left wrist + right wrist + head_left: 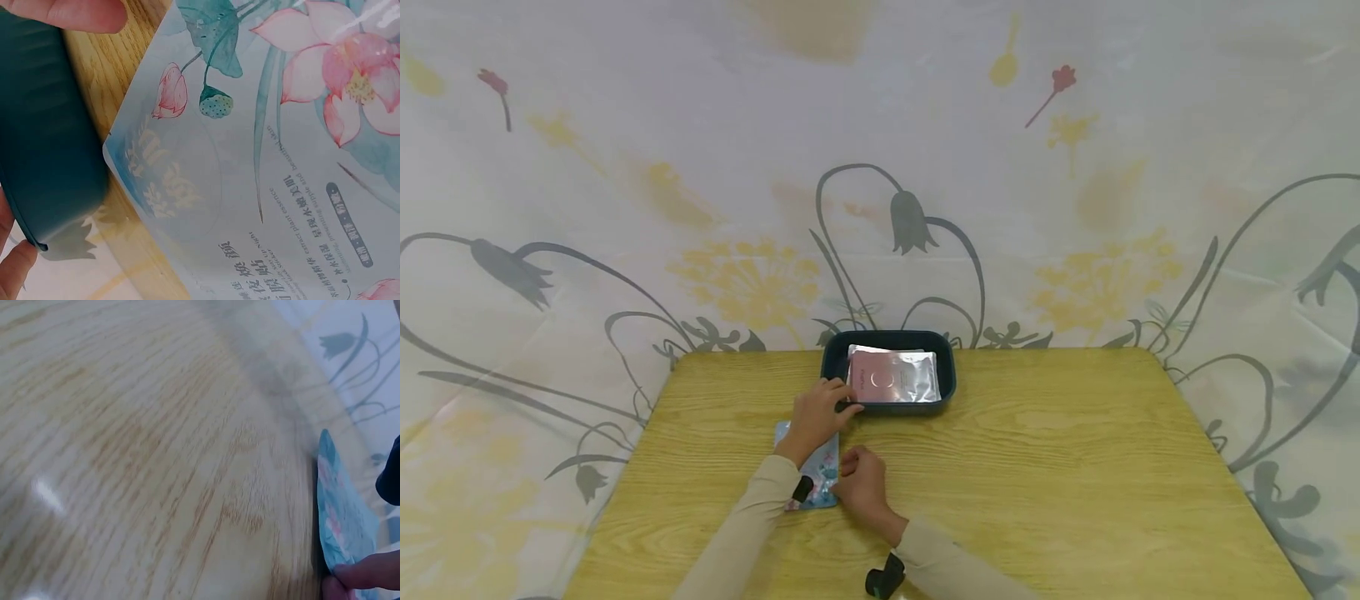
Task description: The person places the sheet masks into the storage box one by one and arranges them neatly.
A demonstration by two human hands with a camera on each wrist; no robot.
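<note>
A dark green rectangular tray (952, 379) stands at the far edge of the table, holding a pink and silver packet (880, 379). My left hand (816, 417) is at the tray's front left corner; its fingers curve over the rim, seen also in the left wrist view as fingertips (19, 265) on the rim. Under that wrist lies a pale blue sachet (827, 465) printed with pink lotus flowers, its print facing up. My right hand (863, 487) pinches the sachet's edge between thumb and finger. In the right wrist view the sachet's near edge (331, 512) stands off the wood.
Another silver packet (865, 348) shows beneath the pink one in the tray. The wood-grain table (1075, 467) extends to both sides. Behind it hangs a flower-print cloth (700, 183), close to the tray's back. Dark wrist-worn cameras (885, 577) sit by both sleeves.
</note>
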